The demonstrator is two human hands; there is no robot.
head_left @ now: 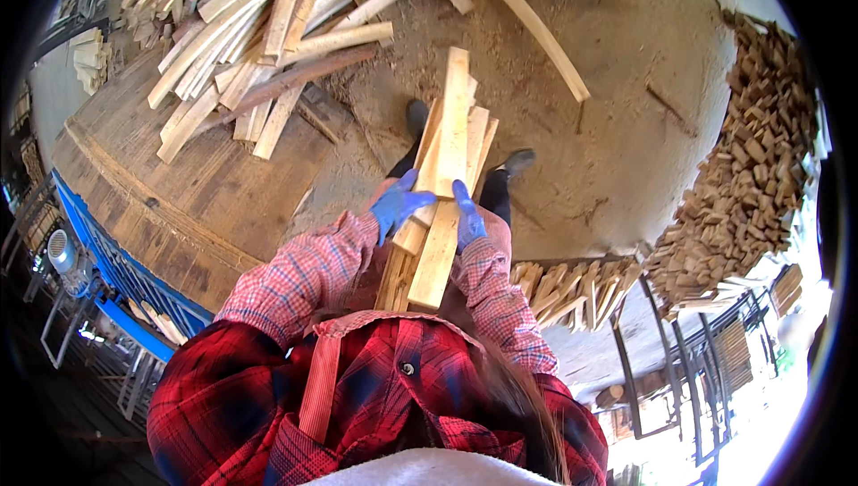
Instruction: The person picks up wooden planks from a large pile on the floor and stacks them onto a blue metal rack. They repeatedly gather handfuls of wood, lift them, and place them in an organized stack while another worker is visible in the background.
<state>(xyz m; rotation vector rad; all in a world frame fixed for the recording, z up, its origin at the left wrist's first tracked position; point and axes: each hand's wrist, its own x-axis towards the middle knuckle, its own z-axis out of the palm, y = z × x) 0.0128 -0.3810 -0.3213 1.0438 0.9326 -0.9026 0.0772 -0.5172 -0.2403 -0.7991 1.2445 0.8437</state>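
Note:
Several pale wooden boards lie stacked lengthwise in front of my body, over my lap or legs. My left hand [398, 207], in a blue glove, grips the stack's left side, its fingers reaching the near end of the top board [454, 133]. On the opposite side my right hand [467, 215], also gloved in blue, presses against the edge of that same board, fingers pointing away from me. Another board [435, 258] runs from between my hands toward my chest. The undersides of the stack and parts of my fingers are hidden.
A heap of long wooden strips [268, 48] lies at the far left, partly over a wooden platform [197, 182]. A curved strip [541, 35] is on the dusty floor ahead. Short wood pieces [742, 173] form a large pile at right. A blue metal frame [125, 258] stands left.

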